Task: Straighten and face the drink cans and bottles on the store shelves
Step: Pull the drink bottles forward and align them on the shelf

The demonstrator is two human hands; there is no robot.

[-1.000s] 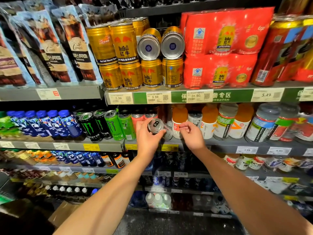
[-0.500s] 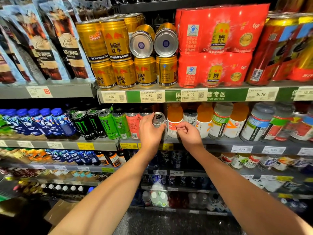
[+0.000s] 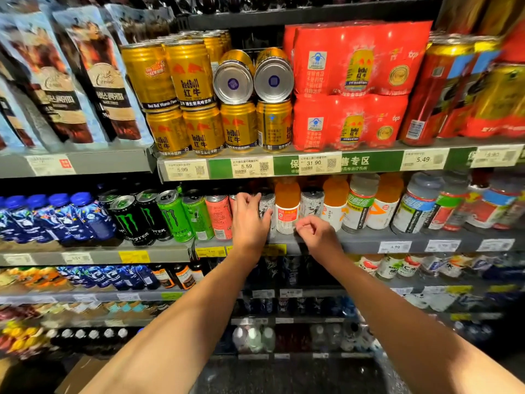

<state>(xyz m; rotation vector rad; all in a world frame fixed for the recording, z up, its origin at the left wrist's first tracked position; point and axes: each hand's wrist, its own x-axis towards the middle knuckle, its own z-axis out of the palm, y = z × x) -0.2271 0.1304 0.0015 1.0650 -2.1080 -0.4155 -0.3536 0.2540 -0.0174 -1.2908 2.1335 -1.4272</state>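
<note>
Light: I see bright overhead store light on the top shelf (image 3: pixel 284 166); lower shelves sink into dimness
Glare: sheen on the gold cans (image 3: pixel 187 81) and the red packs (image 3: pixel 355 61)
Shadow: dark under each shelf lip; the floor (image 3: pixel 284 376) nearly black
Blur: soft smear at the right edge and on the bottom rows; price tags (image 3: pixel 247 166) mid-frame readable to me
Distortion: wide lens bows the shelves; both forearms (image 3: pixel 176 322) look stretched

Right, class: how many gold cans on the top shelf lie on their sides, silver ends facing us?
2: the left tipped can and the right tipped can, side by side atop upright gold cans. Others may hide behind.
</note>
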